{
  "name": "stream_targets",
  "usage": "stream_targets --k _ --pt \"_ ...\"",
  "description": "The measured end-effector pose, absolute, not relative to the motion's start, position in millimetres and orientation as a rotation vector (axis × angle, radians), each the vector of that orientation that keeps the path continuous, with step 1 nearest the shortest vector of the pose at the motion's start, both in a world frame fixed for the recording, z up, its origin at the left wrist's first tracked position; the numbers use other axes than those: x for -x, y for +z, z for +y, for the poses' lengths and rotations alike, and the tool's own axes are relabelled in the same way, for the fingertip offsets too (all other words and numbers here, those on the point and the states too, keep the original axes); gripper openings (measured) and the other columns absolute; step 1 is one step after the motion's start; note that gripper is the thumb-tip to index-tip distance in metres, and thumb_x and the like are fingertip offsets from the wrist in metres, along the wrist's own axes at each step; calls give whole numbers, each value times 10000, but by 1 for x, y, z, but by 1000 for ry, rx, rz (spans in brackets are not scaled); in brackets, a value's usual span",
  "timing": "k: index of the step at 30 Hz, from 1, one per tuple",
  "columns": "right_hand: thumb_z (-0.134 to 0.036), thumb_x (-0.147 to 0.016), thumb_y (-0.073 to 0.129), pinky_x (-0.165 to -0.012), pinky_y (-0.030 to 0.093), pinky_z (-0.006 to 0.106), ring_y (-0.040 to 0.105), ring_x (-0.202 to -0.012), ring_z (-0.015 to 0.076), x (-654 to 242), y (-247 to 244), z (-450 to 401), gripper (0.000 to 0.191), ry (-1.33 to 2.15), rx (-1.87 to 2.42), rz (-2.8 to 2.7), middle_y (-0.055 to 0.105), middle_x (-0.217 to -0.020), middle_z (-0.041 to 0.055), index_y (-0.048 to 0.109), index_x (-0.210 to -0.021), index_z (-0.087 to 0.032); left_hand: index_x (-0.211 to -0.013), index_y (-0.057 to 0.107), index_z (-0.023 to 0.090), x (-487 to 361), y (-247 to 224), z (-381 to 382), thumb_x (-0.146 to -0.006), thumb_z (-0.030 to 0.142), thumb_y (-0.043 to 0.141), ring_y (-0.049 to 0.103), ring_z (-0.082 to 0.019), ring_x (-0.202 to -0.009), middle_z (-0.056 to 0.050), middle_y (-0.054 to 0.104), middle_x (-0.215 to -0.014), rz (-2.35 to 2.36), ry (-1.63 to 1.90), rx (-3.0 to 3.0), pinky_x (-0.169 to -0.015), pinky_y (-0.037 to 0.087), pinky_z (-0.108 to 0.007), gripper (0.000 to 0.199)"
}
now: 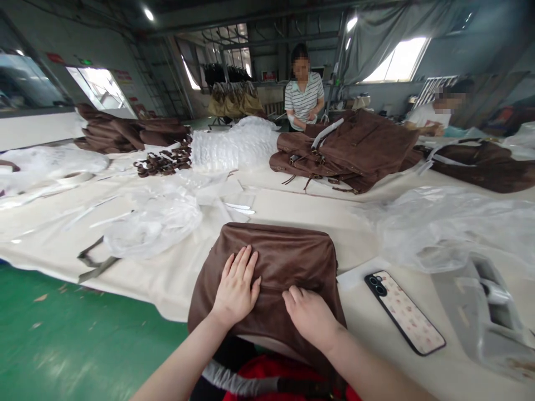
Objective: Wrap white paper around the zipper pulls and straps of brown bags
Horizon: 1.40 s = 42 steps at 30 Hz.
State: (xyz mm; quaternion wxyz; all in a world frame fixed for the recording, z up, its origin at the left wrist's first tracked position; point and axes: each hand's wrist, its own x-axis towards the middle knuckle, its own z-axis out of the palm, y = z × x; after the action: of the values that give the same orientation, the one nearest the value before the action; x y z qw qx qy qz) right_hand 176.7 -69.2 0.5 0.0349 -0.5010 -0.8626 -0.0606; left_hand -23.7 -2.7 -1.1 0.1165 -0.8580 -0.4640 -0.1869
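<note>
Head view, and straight to the near edge of the pale-covered table point(292, 207), where a brown bag point(284, 245) lies flat, front and centre, its near end reaching over the edge towards the wearer. The left hand point(236, 287) is spread open on it, palm down, fingers extended and slightly apart, pressing on the leather and gripping nothing. Over to the right hand point(309, 314): it's on the bag too, fingers curled under, knuckles up, right by the seam that runs across the middle. Whether those fingertips pinch anything, I cannot tell. The two hands are apart, with a strip of brown leather between them.

Just below the bag, a grey-wrapped strap point(244, 384) curves past red cloth point(267, 370). Out to the right of the bag lies a phone point(405, 312) in a floral-backed case, camera end pointing away, with clear plastic wrap point(443, 228) beyond it. On the left, more crumpled plastic point(154, 223), and a dark green strap point(98, 267) bent near the table edge.

Now further back: a heap of brown bags point(355, 147) right of centre, a stack of clear packaging point(234, 146) beside it, then a cluster of small dark brown pieces point(165, 160). Behind the heap stands a person in a striped shirt point(304, 97), and another in a white top point(430, 118) is off to the right.
</note>
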Motion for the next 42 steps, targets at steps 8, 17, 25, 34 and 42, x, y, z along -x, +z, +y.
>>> stream_targets --k 8,17,25,34,42 --pt "-49 -878 435 -500 464 306 619 -614 207 -186 12 -58 162 -267 1381 -2852 603 -788 84 574 -875 -132 -1425 381 101 28 -2 -1 -891 288 463 269 -294 -1418 -163 308 -1527 -1340 -605 2544 -1171 184 -489 571" --pt "-58 -882 445 -491 442 293 624 -597 191 -210 15 -60 168 -313 1283 -2974 621 -809 75 589 -886 -144 -1430 377 108 31 -4 0 -908 303 453 231 -284 -1432 -160 269 -1545 -1342 -534 2585 -1172 187 -485 562" --pt "-41 -891 453 -559 425 298 623 -645 179 -224 19 -78 233 -258 1405 -2817 638 -834 48 624 -943 -189 -1411 409 201 70 16 -3 -945 335 423 306 -245 -1403 -115 339 -1521 -1528 -971 2825 -1161 262 -457 485" --pt "-412 -983 358 -504 371 274 604 -538 134 -249 -22 -137 378 -178 1595 -2221 666 -736 35 670 -846 -248 -1037 649 110 177 20 -20 -802 631 516 675 -259 -892 -119 720 -934 -2823 -1632 2168 -855 533 -413 587" --pt "-593 -802 574 -802 506 380 613 -1018 297 -232 -40 -152 627 -150 1568 -2242 567 -1295 150 524 -1277 -186 -1017 591 157 128 16 -23 -725 613 629 652 -241 -733 -55 687 -817 -2472 -874 2511 -645 514 -328 543"
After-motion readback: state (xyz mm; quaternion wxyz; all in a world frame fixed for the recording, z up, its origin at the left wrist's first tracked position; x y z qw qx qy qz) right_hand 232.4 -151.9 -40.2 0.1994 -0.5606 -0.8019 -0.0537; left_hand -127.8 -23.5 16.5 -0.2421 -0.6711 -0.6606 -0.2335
